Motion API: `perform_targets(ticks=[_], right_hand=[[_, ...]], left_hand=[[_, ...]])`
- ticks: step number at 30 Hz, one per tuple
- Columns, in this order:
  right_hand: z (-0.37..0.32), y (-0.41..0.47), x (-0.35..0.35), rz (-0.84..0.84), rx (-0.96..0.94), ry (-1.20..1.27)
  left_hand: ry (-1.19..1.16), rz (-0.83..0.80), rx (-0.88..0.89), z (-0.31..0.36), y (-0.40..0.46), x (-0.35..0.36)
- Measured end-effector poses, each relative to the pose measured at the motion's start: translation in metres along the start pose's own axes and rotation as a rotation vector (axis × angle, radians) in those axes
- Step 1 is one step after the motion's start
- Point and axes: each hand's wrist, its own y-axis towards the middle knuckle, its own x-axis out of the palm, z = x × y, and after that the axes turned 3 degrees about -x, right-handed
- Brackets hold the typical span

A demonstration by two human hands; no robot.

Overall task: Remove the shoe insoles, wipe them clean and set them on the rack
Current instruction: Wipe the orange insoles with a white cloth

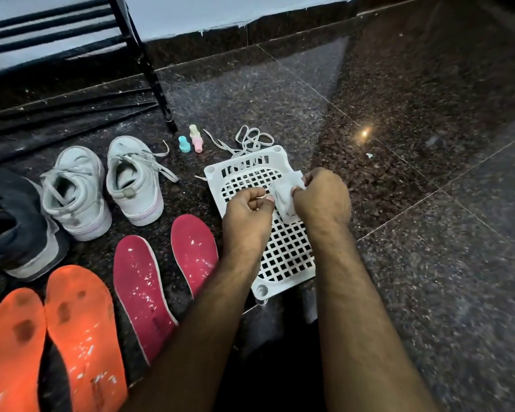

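All four insoles look to be out already, so I judge I'm at the wiping step, readying the wipe [284, 193]. My left hand [248, 217] pinches one edge of it and my right hand [321, 199] pinches the other, both with curled fingers, forearms stretched out over the white rack [289, 248] on the floor. The two red insoles [144, 292] lie just left of the rack, the two orange insoles [81, 331] further left. Next I'd spread the wipe, then free one hand to lift a red insole.

Both arms reach forward — left hand [248, 210] and right hand [321, 194] pinching, fingers curled.
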Motion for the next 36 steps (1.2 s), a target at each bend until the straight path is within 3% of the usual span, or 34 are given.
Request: perform_targets(ticks=[4,9,14,19,24,28,36], right_hand=[[0.002,0.008,-0.011,-0.027,-0.004,0.218],[0.001,0.006,-0.015,-0.346,-0.009,0.703],[0.007,0.011,-0.014,-0.292,-0.049,0.625],[0.016,0.014,-0.014,-0.011,0.013,0.324],[0.006,0.01,0.001,-0.142,-0.076,0.1],[0.005,0.009,0.002,-0.141,-0.078,0.002],[0.004,0.013,0.007,-0.074,-0.08,0.045]], left_hand=[[-0.094,-0.01,-0.024,0.008,-0.004,-0.001],[-0.366,-0.063,-0.12,0.022,-0.012,-0.002],[-0.305,0.025,-0.132,0.021,-0.005,-0.001],[-0.276,0.137,-0.139,0.021,0.01,-0.005],[-0.336,0.147,-0.108,0.018,0.01,-0.009],[-0.324,0.172,-0.087,0.015,0.008,-0.011],[-0.319,0.181,-0.124,0.009,0.014,-0.016]])
